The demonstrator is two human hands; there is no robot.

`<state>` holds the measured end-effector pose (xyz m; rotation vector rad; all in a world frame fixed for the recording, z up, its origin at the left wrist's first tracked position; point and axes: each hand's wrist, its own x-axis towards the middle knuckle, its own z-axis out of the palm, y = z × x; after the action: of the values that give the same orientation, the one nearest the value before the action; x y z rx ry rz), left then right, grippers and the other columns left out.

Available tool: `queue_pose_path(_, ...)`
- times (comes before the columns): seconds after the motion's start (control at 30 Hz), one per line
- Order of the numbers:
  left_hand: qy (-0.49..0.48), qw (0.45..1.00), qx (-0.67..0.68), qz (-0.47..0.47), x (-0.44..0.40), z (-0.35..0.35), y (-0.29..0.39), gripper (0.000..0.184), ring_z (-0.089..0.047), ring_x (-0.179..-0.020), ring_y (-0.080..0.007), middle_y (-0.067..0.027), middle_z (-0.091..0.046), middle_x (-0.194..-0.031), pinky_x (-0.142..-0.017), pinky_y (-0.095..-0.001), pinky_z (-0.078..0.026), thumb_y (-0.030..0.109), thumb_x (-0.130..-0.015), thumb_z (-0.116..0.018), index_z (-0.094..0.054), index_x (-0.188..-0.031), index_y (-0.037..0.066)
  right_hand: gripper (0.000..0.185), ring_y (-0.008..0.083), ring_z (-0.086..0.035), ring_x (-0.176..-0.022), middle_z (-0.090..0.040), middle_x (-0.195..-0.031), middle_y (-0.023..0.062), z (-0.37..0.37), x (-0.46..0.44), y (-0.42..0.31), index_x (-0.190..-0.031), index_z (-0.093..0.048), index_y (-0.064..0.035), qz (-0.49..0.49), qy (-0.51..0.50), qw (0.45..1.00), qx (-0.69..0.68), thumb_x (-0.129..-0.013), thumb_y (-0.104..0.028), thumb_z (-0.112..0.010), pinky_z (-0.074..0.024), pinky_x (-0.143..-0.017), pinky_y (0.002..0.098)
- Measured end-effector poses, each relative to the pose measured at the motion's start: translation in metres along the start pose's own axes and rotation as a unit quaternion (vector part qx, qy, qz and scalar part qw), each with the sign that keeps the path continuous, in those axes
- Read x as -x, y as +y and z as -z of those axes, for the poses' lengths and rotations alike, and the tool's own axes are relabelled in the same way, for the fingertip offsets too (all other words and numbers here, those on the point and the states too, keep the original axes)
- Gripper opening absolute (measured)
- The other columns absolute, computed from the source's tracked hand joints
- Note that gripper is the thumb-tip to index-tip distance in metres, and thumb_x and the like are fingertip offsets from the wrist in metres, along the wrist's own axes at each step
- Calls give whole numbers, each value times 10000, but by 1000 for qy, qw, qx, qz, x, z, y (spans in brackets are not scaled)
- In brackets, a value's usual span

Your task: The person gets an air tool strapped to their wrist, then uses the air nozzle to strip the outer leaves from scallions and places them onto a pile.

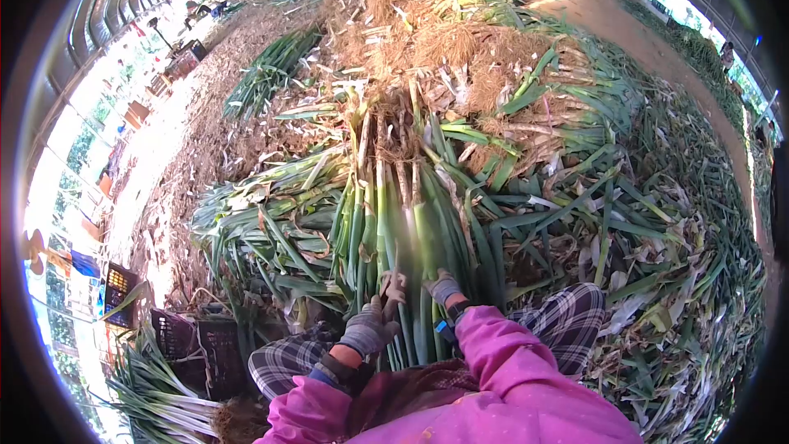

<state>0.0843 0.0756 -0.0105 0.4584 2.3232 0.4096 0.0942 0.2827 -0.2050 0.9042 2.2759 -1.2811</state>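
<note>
A bunch of long green onions [362, 222] lies in front of me, roots away from me and green leaves running down between my knees. My right hand [444, 287], in a grey glove, closes around the leaves of one green onion [425, 238], which is blurred by motion. Lower and to the left is my left hand [370, 330], also gloved, over the leaves with its thumb raised. Its fingers appear closed at a withered tan leaf [394, 288]; the fingertips are partly hidden.
More green onions with brown roots [444, 43] are heaped ahead. Trimmed leaves [682, 279] cover the ground at right. Dark plastic crates [222, 353] stand at my left, beside a bundle of white-stemmed onions [177, 407]. People [197, 8] are far off at upper left.
</note>
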Motion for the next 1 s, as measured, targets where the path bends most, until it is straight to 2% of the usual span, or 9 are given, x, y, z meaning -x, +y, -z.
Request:
queue_pose_path(0.13, 20, 960, -204, -190, 26, -13, 15, 676, -577, -892, -403, -231, -544, -1033, -713, -455, -479, 336, -730, -603, -314, -1229, -17, 749, 347, -503, -1109, -507, -1186, 254, 47, 22, -7, -1230, -442, 29, 109, -77, 989, 58, -670, -402, -689, -401, -934, 343)
queue_pose_path(0.33, -27, 983, -106, -145, 32, -67, 5, 543, -574, -871, -387, -246, -534, -1001, -709, -475, -472, 326, -755, -537, -373, -1165, 9, 583, 307, -582, -941, -601, -1001, 214, 51, 77, 25, -1071, -547, 23, 95, -77, 992, 29, -693, -392, -706, -437, -822, 358)
queue_pose_path(0.4, -26, 988, -100, -114, 15, -80, -2, 378, -572, -799, -386, -236, -515, -963, -663, -495, -468, 280, -812, -462, -410, -1145, 108, 647, 317, -562, -1008, -581, -1063, 233, 39, 85, 30, -1126, -523, 36, 93, -34, 990, 97, -689, -406, -702, -428, -855, 356)
queue_pose_path(0.43, -3, 984, -114, -134, 9, -77, 2, 373, -586, -803, -390, -249, -543, -939, -685, -487, -469, 301, -796, -498, -429, -1070, 57, 675, 319, -554, -1027, -572, -1082, 237, 42, 92, 24, -1143, -508, 47, 79, -60, 991, 91, -686, -410, -703, -424, -865, 355)
queue_pose_path(0.57, -84, 985, -134, -66, 2, -21, 49, 614, -572, -951, -369, -224, -553, -1046, -788, -448, -464, 355, -723, -624, -384, -1154, -11, 730, 330, -533, -1069, -552, -1123, 248, 47, 98, 23, -1179, -480, 62, 59, -110, 990, 65, -677, -417, -707, -415, -886, 354)
queue_pose_path(0.7, -73, 987, -133, -59, 13, -12, 60, 614, -586, -938, -377, -226, -573, -1040, -789, -448, -464, 349, -734, -604, -379, -1145, -47, 628, 302, -572, -991, -591, -1058, 216, 43, 96, 32, -1145, -522, 19, 98, -64, 992, 55, -691, -373, -708, -434, -846, 354)
queue_pose_path(0.8, -114, 988, -99, 17, 28, -36, 50, 634, -590, -923, -375, -237, -575, -1012, -775, -454, -467, 348, -727, -607, -367, -1156, -51, 695, 321, -527, -1079, -551, -1131, 235, 45, 82, 50, -1175, -486, 51, 62, -184, 974, -115, -689, -399, -698, -398, -908, 342)
queue_pose_path(0.83, -121, 982, -133, -61, 14, -69, 15, 653, -591, -923, -372, -240, -575, -996, -763, -455, -472, 355, -715, -619, -355, -1161, -43, 674, 317, -544, -1042, -565, -1100, 231, 45, 80, 50, -1160, -498, 48, 60, -167, 979, -103, -678, -369, -719, -408, -885, 342)
queue_pose_path(1.0, -43, 989, -136, -35, -14, -68, 20, 646, -584, -935, -374, -219, -560, -1037, -776, -461, -469, 375, -724, -615, -346, -1164, -14, 506, 215, -593, -853, -626, -940, 149, 39, 79, 55, -1082, -563, 8, 96, -132, 985, -64, -712, -299, -718, -448, -773, 333)
